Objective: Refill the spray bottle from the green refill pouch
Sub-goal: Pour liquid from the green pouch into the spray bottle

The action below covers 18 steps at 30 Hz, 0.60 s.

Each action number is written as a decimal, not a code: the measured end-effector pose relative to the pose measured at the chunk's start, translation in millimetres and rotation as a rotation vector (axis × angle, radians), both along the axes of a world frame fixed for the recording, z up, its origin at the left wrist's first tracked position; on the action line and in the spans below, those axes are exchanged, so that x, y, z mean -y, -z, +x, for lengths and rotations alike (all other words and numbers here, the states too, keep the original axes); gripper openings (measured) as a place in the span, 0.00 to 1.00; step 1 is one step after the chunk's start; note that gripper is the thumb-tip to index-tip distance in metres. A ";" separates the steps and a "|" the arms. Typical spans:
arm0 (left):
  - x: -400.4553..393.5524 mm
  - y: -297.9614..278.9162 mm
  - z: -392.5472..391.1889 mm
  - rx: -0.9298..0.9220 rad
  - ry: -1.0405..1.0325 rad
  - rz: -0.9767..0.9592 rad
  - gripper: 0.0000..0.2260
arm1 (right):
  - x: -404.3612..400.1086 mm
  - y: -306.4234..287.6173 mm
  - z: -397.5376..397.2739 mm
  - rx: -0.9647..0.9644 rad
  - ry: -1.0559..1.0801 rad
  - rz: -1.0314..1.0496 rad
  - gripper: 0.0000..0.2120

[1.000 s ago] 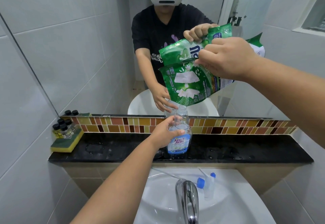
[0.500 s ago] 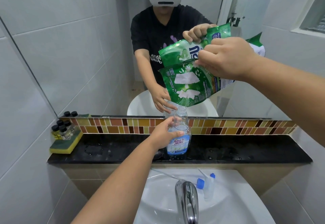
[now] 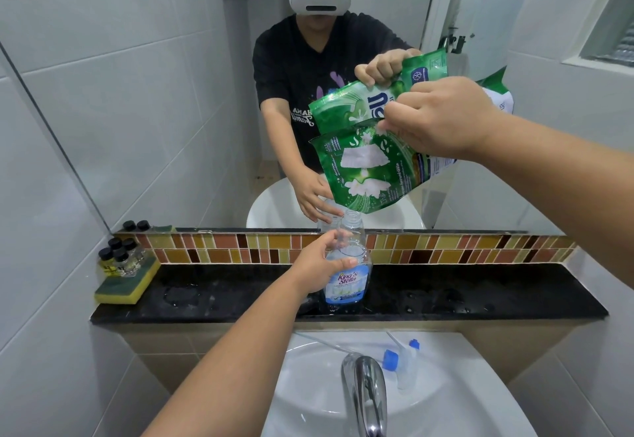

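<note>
A clear spray bottle [image 3: 350, 275] with a blue label stands upright on the black ledge [image 3: 480, 296], its neck uncapped. My left hand [image 3: 320, 266] grips the bottle's shoulder. My right hand [image 3: 439, 117] pinches the upper end of the green refill pouch [image 3: 363, 172] and holds it tilted, its lower corner just above the bottle's mouth. The blue and white spray head [image 3: 401, 361] with its tube lies on the sink rim. No stream of liquid is plainly visible.
A mirror [image 3: 171, 76] rises behind the ledge and reflects the person, pouch and bottle. Several small black-capped bottles [image 3: 118, 256] sit on a yellow-green sponge [image 3: 127, 284] at the ledge's left end. Below are the white sink [image 3: 329, 402] and a chrome tap [image 3: 365, 392].
The pouch and both hands hold nearly the same pose; only the view has shifted slightly.
</note>
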State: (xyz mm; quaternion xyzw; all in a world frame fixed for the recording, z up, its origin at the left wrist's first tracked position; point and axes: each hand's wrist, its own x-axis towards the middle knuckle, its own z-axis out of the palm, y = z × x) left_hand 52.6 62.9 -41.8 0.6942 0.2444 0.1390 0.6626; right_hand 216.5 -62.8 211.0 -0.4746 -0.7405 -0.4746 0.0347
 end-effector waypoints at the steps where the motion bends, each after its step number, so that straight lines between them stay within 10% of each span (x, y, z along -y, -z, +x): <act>1: -0.2 0.6 0.2 0.003 -0.001 -0.003 0.18 | 0.0 0.3 -0.1 -0.002 0.004 0.002 0.15; 18: 0.5 -1.7 0.2 -0.034 -0.004 -0.004 0.18 | 3.0 20.9 11.1 -0.176 0.105 0.038 0.16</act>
